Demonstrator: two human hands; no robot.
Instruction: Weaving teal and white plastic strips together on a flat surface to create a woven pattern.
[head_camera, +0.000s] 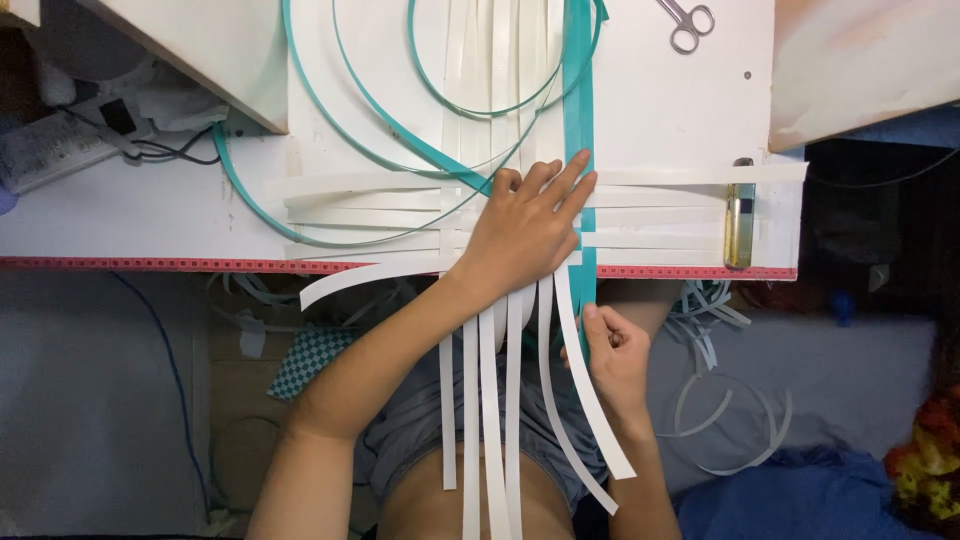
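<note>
- The left hand (525, 232) lies flat, fingers spread, pressing down on the woven patch of white strips (500, 215) where the crosswise and lengthwise bands meet – its grip holds nothing, only pins the weave to the tabletop (660, 110).
- The right hand (612, 352) sits below the tabletop's edge, its grip pressed together in a pinch on the lower end of the teal strip (579, 120).
- That teal strip runs lengthwise, straight away from the person, just beside the left hand's fingertips on their right side; its long axis lies parallel to the white lengthwise strips and crosses the horizontal ones.
- The right hand is nearer the strip's free end – the left is nearer the crossing point.
- Loose ends of white strips hang off the edge over the person's lap.
- Further back: thin teal loops (400, 130) curling over the white board, scissors (687, 24) at the far edge, a small yellowish lighter-like object (739, 225) on the right (exact kind unclear).
- Floor below is littered with strip offcuts (720, 410).
</note>
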